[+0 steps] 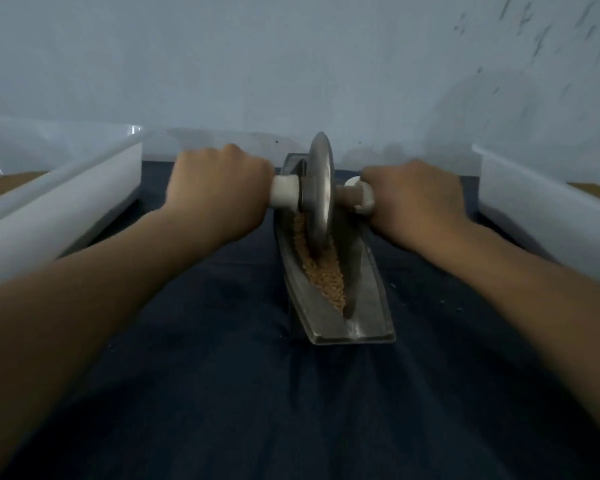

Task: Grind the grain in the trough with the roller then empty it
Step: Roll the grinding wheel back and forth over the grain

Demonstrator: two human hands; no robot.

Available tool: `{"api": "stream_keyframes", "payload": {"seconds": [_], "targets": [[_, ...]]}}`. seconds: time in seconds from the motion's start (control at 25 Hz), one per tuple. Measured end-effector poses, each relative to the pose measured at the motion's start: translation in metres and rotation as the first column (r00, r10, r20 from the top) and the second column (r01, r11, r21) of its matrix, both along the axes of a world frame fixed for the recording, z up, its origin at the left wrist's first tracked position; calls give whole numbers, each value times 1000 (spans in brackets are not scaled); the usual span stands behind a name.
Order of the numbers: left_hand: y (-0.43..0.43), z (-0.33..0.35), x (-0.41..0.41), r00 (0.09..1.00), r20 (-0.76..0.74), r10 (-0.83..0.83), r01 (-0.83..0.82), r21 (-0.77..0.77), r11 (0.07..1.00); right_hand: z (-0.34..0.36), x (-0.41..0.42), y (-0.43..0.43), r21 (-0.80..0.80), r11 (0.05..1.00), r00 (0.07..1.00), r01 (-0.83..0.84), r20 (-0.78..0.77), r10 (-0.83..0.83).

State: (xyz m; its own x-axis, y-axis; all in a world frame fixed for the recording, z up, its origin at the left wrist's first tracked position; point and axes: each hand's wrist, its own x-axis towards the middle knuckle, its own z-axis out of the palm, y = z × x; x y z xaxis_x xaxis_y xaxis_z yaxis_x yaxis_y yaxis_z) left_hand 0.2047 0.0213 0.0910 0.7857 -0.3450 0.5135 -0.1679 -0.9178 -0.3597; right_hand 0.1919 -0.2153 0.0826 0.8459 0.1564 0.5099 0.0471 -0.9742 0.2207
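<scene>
Currently left hand (219, 181) and right hand (413, 195) grip roller (321, 188) handles tightly; disc looks heavy, rigid, over loose grain (326, 271).

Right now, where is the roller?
In the head view, the roller stands upright in the far half of the trough, between the left hand and right hand.

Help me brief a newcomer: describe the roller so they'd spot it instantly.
On the dark cloth lies a long metal trough of grain. Standing in its far half is the roller, its white handles gripped by the left hand and right hand. It is the only round thing: a thin upright metal disc.
</scene>
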Motion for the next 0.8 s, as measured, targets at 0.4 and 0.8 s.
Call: {"api": "stream_keyframes", "payload": {"seconds": [0.4,0.8], "targets": [[25,-1,-36,981,42,-191,192,-15,981,3,-56,-23,-146,969,951,-199,208,227],[-11,13,5,996,-76,43,-44,-17,999,7,14,1,97,995,993,-13,-115,25]]}}
